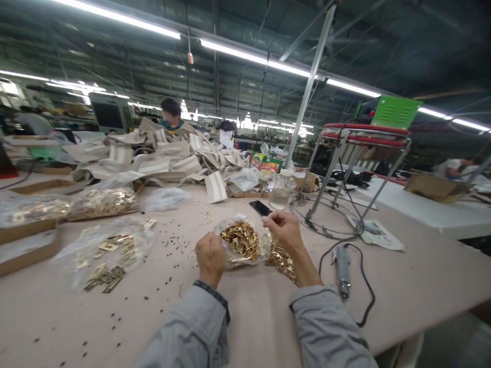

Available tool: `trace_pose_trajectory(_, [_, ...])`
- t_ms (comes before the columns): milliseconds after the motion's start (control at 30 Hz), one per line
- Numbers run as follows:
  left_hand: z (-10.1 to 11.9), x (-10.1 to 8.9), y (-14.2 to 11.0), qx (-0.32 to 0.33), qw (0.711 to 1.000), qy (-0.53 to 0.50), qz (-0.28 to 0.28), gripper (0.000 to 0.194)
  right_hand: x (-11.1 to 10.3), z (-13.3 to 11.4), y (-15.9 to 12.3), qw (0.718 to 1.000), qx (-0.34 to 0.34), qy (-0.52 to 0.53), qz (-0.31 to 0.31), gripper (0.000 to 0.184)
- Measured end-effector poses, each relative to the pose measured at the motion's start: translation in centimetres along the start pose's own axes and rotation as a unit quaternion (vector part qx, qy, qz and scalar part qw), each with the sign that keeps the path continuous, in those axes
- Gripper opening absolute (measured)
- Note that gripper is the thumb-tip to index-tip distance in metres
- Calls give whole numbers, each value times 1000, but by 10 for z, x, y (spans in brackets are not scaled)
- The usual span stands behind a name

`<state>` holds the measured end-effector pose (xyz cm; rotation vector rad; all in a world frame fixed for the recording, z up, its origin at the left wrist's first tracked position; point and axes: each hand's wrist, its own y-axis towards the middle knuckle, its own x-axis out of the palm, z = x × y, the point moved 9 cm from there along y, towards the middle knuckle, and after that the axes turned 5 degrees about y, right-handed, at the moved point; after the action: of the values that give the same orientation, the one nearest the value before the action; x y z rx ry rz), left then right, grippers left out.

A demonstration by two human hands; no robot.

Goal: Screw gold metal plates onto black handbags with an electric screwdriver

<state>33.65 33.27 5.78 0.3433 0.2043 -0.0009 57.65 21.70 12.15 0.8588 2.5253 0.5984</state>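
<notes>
A clear plastic bag (241, 263) lies open on the table in front of me, full of small gold-coloured metal pieces (242, 239). At the bag's left edge my left hand (210, 257) is closed in a fist; what its fingers hold, if anything, is hidden. My right hand (284, 232) is raised at the bag's right, thumb and fingers pinched together, and I cannot make out anything between them. Beneath the right hand and wrist is a second heap of gold-coloured metal pieces (283, 261), partly covered by the hand.
Left lies a plastic bag with flat gold plates (111, 273). A phone (260, 208) and a jar (282, 190) stand beyond my hands. Right are a corded electric screwdriver (341, 271) and a stool (364, 130) bearing a green box (397, 112). Fabric strips (164, 156) are piled before another person.
</notes>
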Motion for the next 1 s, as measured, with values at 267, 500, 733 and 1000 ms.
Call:
trace_pose_trajectory(267, [2, -1, -1, 14, 1000, -6, 13, 29, 107, 11, -34, 898, -33, -382, -218, 11])
trace_pose_trajectory(500, [2, -1, -2, 7, 1000, -15, 14, 30, 113, 24, -35, 867, -8, -436, -242, 11])
trace_pose_trajectory(733, [0, -1, -1, 10, 1000, -10, 9, 31, 110, 11, -35, 883, -62, -411, -218, 13])
trace_pose_trajectory(1000, [0, 0, 0, 9, 1000, -7, 9, 30, 128, 15, -39, 919, -33, -310, -241, 17])
